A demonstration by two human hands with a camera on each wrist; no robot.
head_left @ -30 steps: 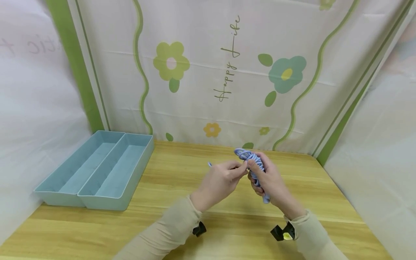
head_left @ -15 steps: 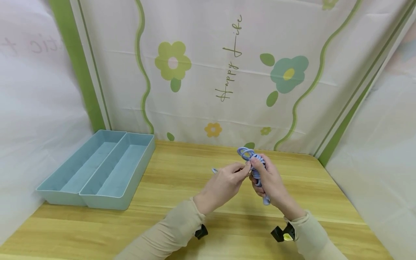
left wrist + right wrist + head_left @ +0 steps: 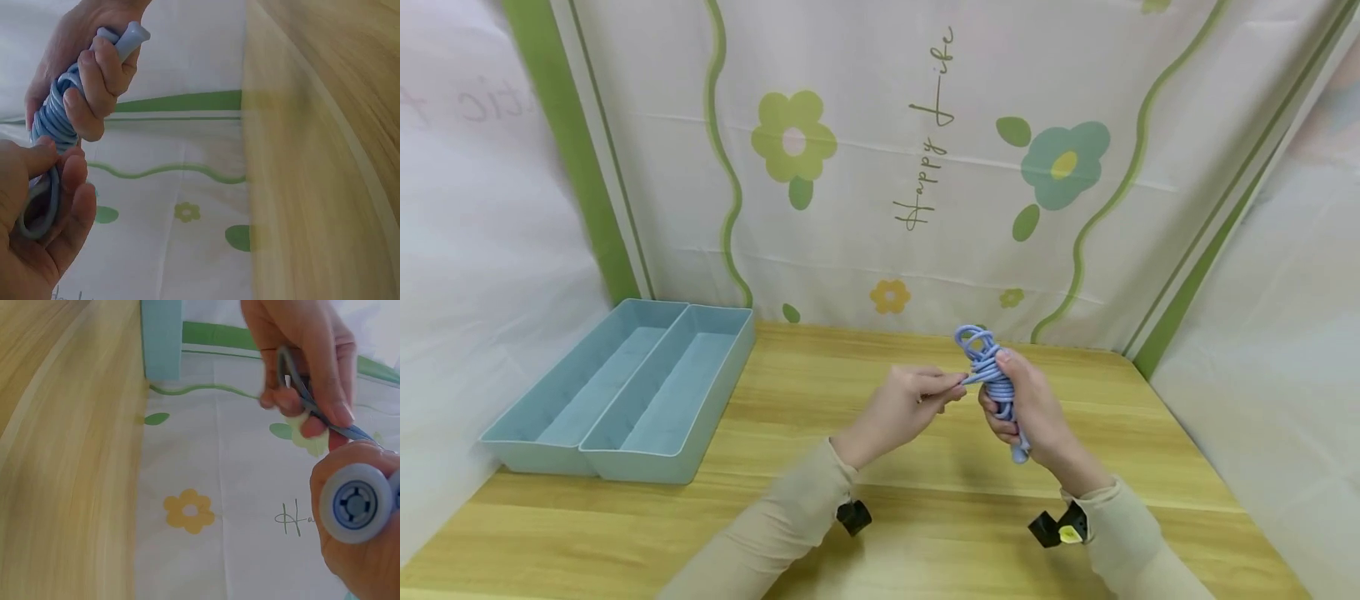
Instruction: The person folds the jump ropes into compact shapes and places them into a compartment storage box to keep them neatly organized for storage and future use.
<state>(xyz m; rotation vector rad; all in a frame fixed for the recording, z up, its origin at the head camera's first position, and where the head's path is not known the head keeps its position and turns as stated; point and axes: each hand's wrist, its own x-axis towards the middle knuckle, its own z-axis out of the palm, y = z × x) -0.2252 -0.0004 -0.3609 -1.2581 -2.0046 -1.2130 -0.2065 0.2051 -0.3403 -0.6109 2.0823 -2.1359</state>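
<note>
A light blue jump rope point(image 3: 992, 385), wound into a bundle, is held above the table. My right hand point(image 3: 1037, 417) grips it round the lower half, thumb on the windings. Both handles point(image 3: 131, 39) poke out past the curled fingers in the left wrist view; a round handle end point(image 3: 356, 503) shows close up in the right wrist view. My left hand point(image 3: 904, 408), a little to the left, pinches a strand stretched taut from the windings. A small rope loop point(image 3: 55, 190) hangs in the left palm. Loose loops stick out at the bundle's top.
Two long light blue trays stand side by side at the left, a left one point(image 3: 546, 458) and a right one point(image 3: 640, 468). The wooden table point(image 3: 940, 542) ends at a patterned white curtain point(image 3: 850, 242). Black wrist cameras point(image 3: 853, 517) sit below the sleeves.
My left hand has drawn back left from the bundle, and a strand now spans the gap. My right hand has shifted slightly right with the jump rope, whose top loops stand more spread.
</note>
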